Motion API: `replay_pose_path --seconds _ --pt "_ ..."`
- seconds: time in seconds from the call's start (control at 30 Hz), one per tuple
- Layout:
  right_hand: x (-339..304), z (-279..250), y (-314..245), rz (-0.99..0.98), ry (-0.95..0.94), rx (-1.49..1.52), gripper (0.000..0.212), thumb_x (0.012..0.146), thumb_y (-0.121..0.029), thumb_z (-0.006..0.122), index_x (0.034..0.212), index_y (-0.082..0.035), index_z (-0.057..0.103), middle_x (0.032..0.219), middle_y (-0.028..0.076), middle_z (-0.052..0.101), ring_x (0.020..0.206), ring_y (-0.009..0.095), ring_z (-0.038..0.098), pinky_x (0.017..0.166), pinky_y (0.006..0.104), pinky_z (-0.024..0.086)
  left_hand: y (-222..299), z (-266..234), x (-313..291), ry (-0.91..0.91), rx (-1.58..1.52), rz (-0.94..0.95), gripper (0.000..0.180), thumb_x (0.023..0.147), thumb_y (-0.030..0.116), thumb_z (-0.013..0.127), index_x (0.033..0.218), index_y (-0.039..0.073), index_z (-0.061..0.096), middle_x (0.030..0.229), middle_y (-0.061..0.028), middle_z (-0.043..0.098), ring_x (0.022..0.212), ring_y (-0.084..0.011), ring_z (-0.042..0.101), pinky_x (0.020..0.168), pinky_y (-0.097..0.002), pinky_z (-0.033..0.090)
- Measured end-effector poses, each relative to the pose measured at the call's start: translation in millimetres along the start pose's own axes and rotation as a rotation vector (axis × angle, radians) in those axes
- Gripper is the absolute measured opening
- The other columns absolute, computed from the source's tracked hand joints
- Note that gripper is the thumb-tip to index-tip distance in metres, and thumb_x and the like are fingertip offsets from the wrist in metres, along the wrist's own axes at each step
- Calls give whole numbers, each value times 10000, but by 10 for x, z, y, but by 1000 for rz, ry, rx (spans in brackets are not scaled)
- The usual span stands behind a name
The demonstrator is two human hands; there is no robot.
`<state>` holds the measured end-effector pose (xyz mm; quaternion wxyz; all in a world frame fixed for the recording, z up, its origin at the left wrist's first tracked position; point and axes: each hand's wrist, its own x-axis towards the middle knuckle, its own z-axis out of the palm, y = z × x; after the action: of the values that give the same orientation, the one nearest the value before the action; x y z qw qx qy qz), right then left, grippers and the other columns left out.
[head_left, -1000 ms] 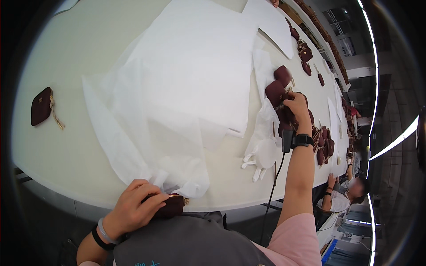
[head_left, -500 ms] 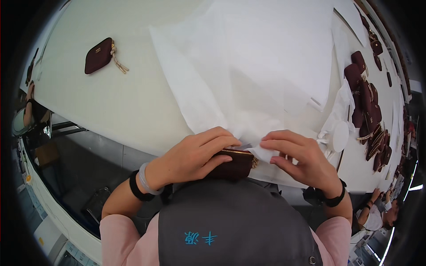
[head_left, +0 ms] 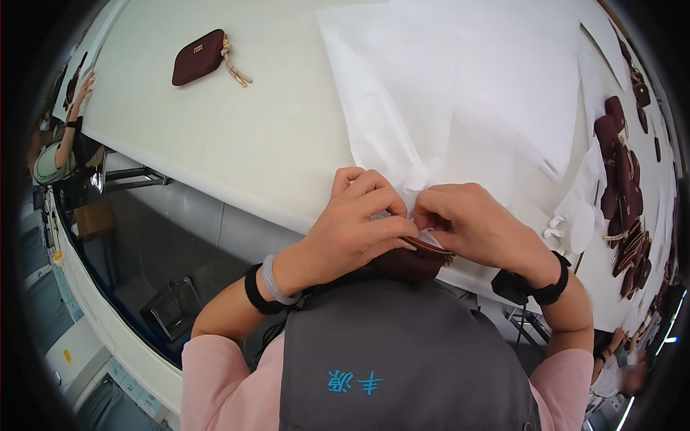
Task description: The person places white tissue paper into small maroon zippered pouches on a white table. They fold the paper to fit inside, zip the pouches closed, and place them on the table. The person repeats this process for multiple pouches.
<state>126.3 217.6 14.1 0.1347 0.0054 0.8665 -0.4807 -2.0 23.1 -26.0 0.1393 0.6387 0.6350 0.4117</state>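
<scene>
A dark red zip pouch (head_left: 410,264) is held at the table's near edge, against my grey apron, with its zipped side facing up and parted. My left hand (head_left: 359,219) grips the pouch by its zip edge, thumb and fingers bent along the rim. Right beside it, my right hand (head_left: 481,224) has its fingers curled in a pinch over the opening. A bit of white tissue paper (head_left: 430,238) shows under those fingertips, partly inside the pouch. The pouch's inside is mostly hidden by my hands.
Large white paper sheets (head_left: 496,93) cover the table beyond my hands. Another dark red pouch (head_left: 198,57) with a cord pull lies far left. Several more pouches (head_left: 624,187) are piled at right, near a white round object (head_left: 581,228). A co-worker's arm (head_left: 72,122) reaches in at far left.
My right hand has moved left and in over the pouch opening, bringing the tissue to it. My left fingers are more bent. The whole view has shifted, so the table items appear further up and right.
</scene>
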Motion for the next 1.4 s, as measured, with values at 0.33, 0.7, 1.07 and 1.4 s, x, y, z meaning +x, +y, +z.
replay_pose_path --seconds 0.33,0.7,1.07,1.4 --pt "-61 -285 92 0 -306 214 339 850 -236 814 1096 -17 731 884 129 737 730 276 681 677 355 520 -61 102 -175 132 -304 -187 216 784 195 843 927 107 706 936 -5 637 902 -231 546 821 -345 424" --pt "195 -85 231 183 -683 382 419 857 -376 822 874 12 666 640 113 592 581 197 536 558 349 412 -99 192 -10 148 -390 -228 197 794 154 848 896 63 707 1021 -57 612 879 -201 577 748 -319 482" --pt "-248 65 -51 171 606 69 397 801 -34 843 1147 21 658 872 86 708 689 147 657 635 273 532 -64 86 -56 133 -393 -367 185 823 129 832 939 40 719 1285 -102 511 1015 -222 600 856 -340 524" --pt "-90 93 67 225 128 347 136 863 -69 776 971 9 750 725 42 694 654 69 606 593 254 473 -148 136 -132 310 -758 -632 124 973 -5 648 1096 -13 669 1193 -112 561 979 -154 640 883 -279 526"
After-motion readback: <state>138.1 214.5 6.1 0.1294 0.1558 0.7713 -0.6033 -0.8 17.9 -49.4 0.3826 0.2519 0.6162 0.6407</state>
